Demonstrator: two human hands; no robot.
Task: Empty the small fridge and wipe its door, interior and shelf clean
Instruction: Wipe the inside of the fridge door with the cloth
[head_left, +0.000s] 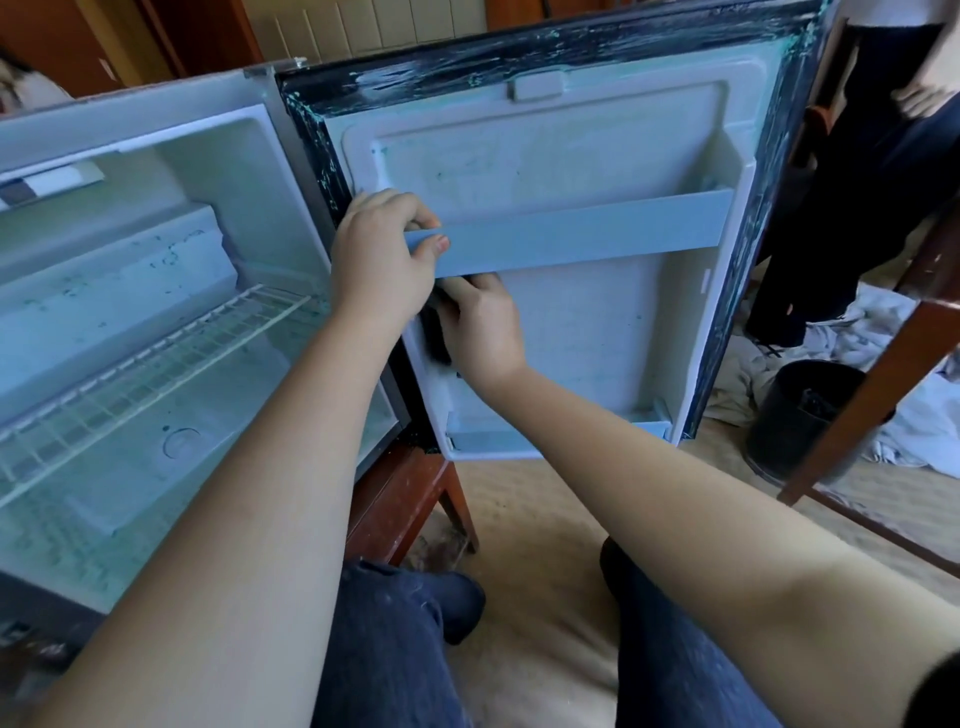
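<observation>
Two grips on the open fridge door (571, 150): the left grip (382, 254) pinches the pale rail (582, 231) across the door's middle, at its hinge-side end; the right grip (480, 332), just under it, clenches a dark object (436, 332). Rail looks light, thin, bendy plastic, so best held by its ends.

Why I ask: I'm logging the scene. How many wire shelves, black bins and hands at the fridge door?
Wire shelf: 1
Black bin: 1
Hands at the door: 2, left hand gripping grey bar, right hand holding dark object
Total: 4
</observation>
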